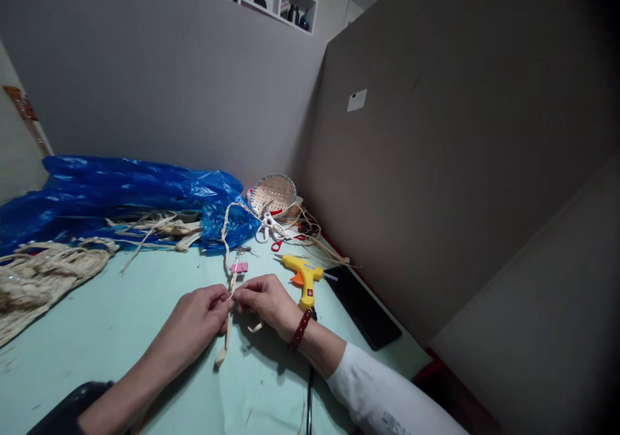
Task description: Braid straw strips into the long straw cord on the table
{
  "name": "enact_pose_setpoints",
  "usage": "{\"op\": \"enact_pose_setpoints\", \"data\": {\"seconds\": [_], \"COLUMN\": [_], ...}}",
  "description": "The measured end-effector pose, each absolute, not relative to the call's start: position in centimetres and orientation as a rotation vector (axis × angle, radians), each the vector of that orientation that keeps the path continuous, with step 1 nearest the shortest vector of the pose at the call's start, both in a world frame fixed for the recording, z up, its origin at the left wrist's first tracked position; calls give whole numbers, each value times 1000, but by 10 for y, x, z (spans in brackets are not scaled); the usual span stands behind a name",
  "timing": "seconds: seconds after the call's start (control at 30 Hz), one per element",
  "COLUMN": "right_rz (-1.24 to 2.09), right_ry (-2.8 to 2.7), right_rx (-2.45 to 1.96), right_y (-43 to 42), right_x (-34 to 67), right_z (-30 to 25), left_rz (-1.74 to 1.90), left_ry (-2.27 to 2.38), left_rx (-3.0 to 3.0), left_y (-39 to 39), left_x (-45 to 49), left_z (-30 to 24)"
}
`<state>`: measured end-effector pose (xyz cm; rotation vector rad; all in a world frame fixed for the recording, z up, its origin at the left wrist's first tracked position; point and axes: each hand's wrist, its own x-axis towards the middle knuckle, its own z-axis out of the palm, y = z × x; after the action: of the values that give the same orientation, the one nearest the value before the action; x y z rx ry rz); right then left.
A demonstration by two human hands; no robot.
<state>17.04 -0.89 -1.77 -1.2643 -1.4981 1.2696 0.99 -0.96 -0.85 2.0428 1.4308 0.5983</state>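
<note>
Both hands meet over the table at a braid of pale, straw-like fibre (225, 241). My left hand (206, 311) pinches the strands at the braid's lower end, and one loose strand (221, 355) hangs down below it. From the other side my right hand (266, 301) grips the strands, with a short strand end (255, 327) showing under its fingers. Just above the hands, a pink binder clip (239, 267) is clamped at the braid. The fingertips partly cover where the strands cross.
A yellow glue gun (305, 275) lies right of my hands, beside a black phone-like slab (363, 306). Scissors (271, 227) and a woven basket (274, 193) are behind. Left are a blue plastic bag (135, 186) with dry fibres and a braided mat (53, 280). Grey partitions (159, 80) enclose the table.
</note>
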Motion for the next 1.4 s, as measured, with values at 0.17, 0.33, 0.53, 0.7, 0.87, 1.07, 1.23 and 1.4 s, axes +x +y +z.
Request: {"op": "enact_pose_setpoints", "data": {"seconds": [0.17,0.33,0.53,0.7,0.87,1.07,1.23,1.4], "right_rz": [1062,613,950,1435,1480,1502,1454,1027], "right_ry": [-1547,-1788,-1632,-1304,-1205,-1213,-1298,-1771], "right_rx": [-1341,-1406,-1319,-1128,-1120,-1086,-1092,-1254], "right_y": [-13,-23,-19,-18,-19,-19,-16,-19], "right_x": [165,165,171,172,169,167,168,171], "right_z": [-17,-8,-8,-3,-1,-3,-10,-8], "left_rz": [535,588,490,273,214,755,660,709], "left_ry": [1480,1469,1410,1558,1676,1353,1129,1165], "left_rx": [2099,1993,2142,2337,2319,1841,1434,1544], "left_y": [-14,-17,-35,-45,-39,-9,-3,5], "left_x": [11,11,26,29,22,9,15,13], "left_z": [-1,4,-6,-8,8,1,-10,-20]}}
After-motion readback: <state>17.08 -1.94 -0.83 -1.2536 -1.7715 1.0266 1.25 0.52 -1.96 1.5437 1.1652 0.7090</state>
